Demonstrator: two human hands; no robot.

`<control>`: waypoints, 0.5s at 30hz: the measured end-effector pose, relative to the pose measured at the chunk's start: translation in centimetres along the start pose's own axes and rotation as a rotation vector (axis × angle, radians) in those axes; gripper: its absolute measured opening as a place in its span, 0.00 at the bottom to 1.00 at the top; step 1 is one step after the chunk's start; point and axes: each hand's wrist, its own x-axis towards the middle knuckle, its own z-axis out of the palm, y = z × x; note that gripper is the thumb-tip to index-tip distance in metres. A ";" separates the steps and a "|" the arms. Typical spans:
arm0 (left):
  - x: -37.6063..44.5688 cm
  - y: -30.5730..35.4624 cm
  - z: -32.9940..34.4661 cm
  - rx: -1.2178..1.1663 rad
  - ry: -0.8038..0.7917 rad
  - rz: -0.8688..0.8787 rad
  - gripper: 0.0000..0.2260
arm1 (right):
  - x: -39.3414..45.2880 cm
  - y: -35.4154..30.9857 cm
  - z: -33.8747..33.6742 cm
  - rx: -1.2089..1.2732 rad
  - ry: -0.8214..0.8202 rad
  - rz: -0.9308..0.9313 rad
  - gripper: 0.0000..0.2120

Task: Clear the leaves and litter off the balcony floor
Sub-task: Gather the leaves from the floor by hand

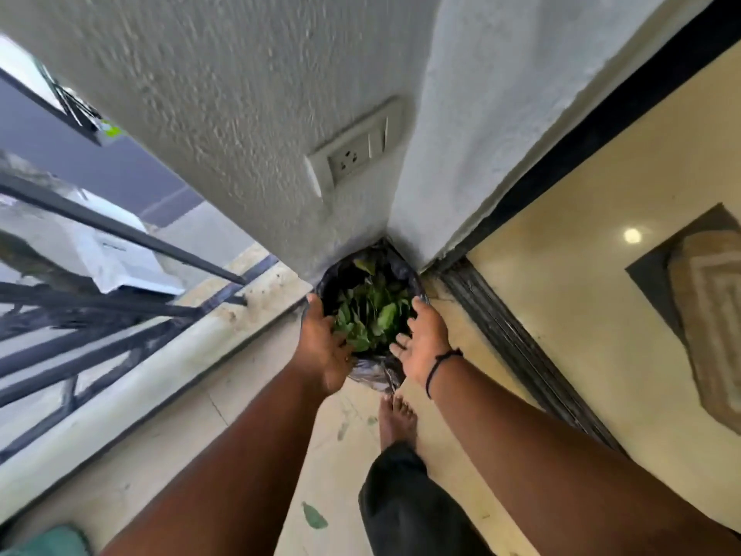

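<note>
The wall (224, 114), rough grey plaster, meets a second wall at a corner, and everything here is placed from that corner. The floor (168, 431) is pale, glossy tile with faint smears and spots of dirt. Left of the corner a dark metal railing (120, 234) runs along the floor's raised edge. Right of the corner a black door track (517, 347) separates the balcony from a shiny cream room floor.

A black plastic bag (377, 373) sits pushed right into the corner, its mouth wide open and its thin, crinkled, shiny rim folded outward. Inside lie leaves (373, 315), fresh green, broad and pointed, heaped loosely and filling much of the bag.

The left hand (322, 347) hangs over the bag's left rim, palm turned inward, its fingers straight and close together, touching or nearly touching the leaves; I cannot tell which. The right hand (423, 343) hangs over the right rim, palm up and facing the other, fingers relaxed and slightly spread, holding nothing. A black thread (439, 365) circles its wrist.

A bare foot (397, 419) stands on the floor just before the bag. One loose leaf (314, 515) lies flat on the floor, well away from the corner. A socket plate (357, 148) is set in the wall above the bag.
</note>
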 end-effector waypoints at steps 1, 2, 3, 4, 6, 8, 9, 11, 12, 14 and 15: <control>-1.6 -4.3 -2.8 0.060 -0.016 -0.057 0.34 | 0.5 0.4 -0.8 -0.004 -0.009 0.002 0.29; -3.1 -7.0 -5.1 0.053 -0.009 -0.089 0.34 | 0.8 0.8 -1.7 -0.030 -0.040 -0.002 0.29; -3.0 -8.4 -6.3 0.049 -0.013 -0.087 0.34 | 0.2 0.8 -2.3 -0.068 -0.054 -0.015 0.28; -3.1 -10.0 -8.3 0.056 -0.007 -0.074 0.34 | -0.4 1.3 -3.0 -0.129 -0.050 -0.034 0.27; -4.4 -11.2 -10.7 0.068 -0.010 -0.059 0.32 | -1.9 2.9 -4.3 -0.294 -0.048 -0.076 0.24; -8.2 -13.1 -13.4 0.132 0.012 -0.029 0.27 | -4.4 5.3 -5.5 -0.464 -0.029 -0.136 0.19; -10.4 -15.0 -15.4 0.184 0.032 0.003 0.25 | -5.7 6.9 -6.3 -0.561 -0.018 -0.161 0.16; -14.5 -18.2 -18.6 0.289 0.077 0.034 0.21 | -8.4 10.3 -8.1 -0.739 -0.045 -0.198 0.11; -17.5 -19.7 -20.4 0.295 0.115 0.051 0.17 | -9.8 12.5 -8.7 -0.806 -0.096 -0.190 0.12; -22.8 -23.8 -24.5 0.344 0.131 0.100 0.10 | -8.2 17.7 -11.4 -0.985 -0.168 -0.265 0.15; -25.3 -26.2 -26.7 0.378 0.146 0.126 0.09 | -8.7 19.8 -12.3 -1.136 -0.209 -0.318 0.17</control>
